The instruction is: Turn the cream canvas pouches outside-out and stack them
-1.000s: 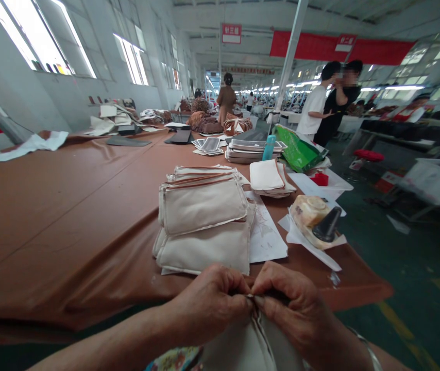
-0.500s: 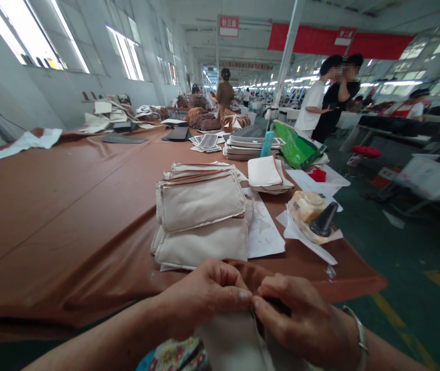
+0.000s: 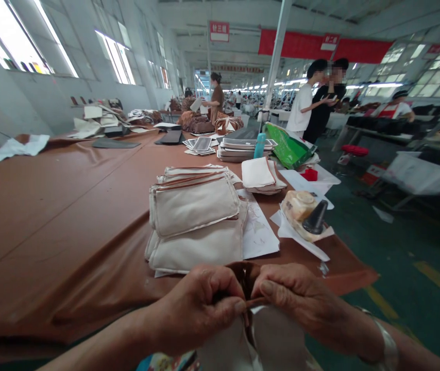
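My left hand [image 3: 200, 304] and my right hand [image 3: 308, 304] meet low in the middle, thumbs and fingers pinched. Between them is the brown edge of a sewn off-white fabric piece [image 3: 277, 330]. Its pale panels hang below my fingers, with a dark gap between them; the lower end runs out of view. A bracelet [image 3: 388, 342] circles my right wrist. Just beyond my hands lies a stack of similar off-white sewn pieces [image 3: 197, 206] with brown edges. A smaller pile of them [image 3: 260, 172] lies behind it to the right.
Brown sheet material [image 3: 69, 206] covers the table. At the right are a yellowish block [image 3: 299, 205], a dark cone [image 3: 316, 217], a white paper sheet [image 3: 260, 232] and a green bag [image 3: 287, 147]. A turquoise bottle [image 3: 259, 145] stands by stacked panels. Several people are farther back.
My right hand has turned, its thumb now on top of the brown edge. The edge is drawn across between both hands, and a gap shows between the pale panels. The view has shifted slightly.
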Demonstrator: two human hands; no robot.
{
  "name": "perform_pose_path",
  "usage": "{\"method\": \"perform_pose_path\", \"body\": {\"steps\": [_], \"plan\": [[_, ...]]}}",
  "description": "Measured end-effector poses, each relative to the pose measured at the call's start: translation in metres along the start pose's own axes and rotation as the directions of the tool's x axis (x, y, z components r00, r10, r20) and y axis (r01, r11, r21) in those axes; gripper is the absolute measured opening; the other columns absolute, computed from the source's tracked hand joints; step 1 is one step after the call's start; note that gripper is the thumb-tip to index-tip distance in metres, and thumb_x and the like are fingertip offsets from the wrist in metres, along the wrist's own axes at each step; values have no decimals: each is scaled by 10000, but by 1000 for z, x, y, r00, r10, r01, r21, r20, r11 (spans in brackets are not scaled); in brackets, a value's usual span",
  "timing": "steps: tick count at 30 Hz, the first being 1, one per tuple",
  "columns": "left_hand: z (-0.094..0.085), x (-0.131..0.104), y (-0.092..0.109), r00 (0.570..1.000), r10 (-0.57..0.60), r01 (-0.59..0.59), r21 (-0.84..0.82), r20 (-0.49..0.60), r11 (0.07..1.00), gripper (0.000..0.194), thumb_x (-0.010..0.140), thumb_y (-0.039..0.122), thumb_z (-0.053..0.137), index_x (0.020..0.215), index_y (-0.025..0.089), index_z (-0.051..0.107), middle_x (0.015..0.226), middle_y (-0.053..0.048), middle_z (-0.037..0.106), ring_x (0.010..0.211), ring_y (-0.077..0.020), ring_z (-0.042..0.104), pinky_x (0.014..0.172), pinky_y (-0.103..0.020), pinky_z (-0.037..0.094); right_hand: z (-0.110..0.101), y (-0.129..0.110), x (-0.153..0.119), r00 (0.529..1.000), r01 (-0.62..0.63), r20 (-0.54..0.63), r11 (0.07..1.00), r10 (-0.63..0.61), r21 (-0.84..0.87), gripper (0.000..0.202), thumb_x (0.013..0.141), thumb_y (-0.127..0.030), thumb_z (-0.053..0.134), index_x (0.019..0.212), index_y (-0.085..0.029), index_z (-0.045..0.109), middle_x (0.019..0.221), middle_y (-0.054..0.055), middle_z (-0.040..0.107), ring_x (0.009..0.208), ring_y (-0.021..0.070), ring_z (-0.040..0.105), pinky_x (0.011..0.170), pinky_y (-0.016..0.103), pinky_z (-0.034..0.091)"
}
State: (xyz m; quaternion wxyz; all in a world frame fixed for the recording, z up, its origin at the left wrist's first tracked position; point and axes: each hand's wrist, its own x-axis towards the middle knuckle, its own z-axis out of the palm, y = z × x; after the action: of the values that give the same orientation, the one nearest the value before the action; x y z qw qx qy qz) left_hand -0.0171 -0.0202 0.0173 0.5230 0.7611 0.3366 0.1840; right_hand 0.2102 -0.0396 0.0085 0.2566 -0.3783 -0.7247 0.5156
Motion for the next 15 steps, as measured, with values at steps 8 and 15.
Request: {"method": "perform_pose_path", "body": {"steps": [8, 15], "plan": [[5, 0, 0, 998, 5, -3, 22, -59, 1000, 218, 871, 281, 560, 721, 127, 596, 657, 17, 537, 597, -91, 432, 541, -181, 335, 8, -3, 5, 995, 81, -40, 982, -89, -171, 119, 854, -141, 548, 741, -146, 585, 711, -2, 574, 636, 111, 493, 574, 211, 356], [-7, 1, -4, 986, -96, 132, -286, 137, 949, 538, 908, 589, 448, 824, 106, 668, 643, 14, 462, 565, -97, 343, 498, -208, 256, 1, 7, 2, 998, 59, 17, 998, -59, -9, 230, 923, -314, 493, 748, -167, 514, 723, 5, 516, 657, 132, 447, 593, 236, 357]]}}
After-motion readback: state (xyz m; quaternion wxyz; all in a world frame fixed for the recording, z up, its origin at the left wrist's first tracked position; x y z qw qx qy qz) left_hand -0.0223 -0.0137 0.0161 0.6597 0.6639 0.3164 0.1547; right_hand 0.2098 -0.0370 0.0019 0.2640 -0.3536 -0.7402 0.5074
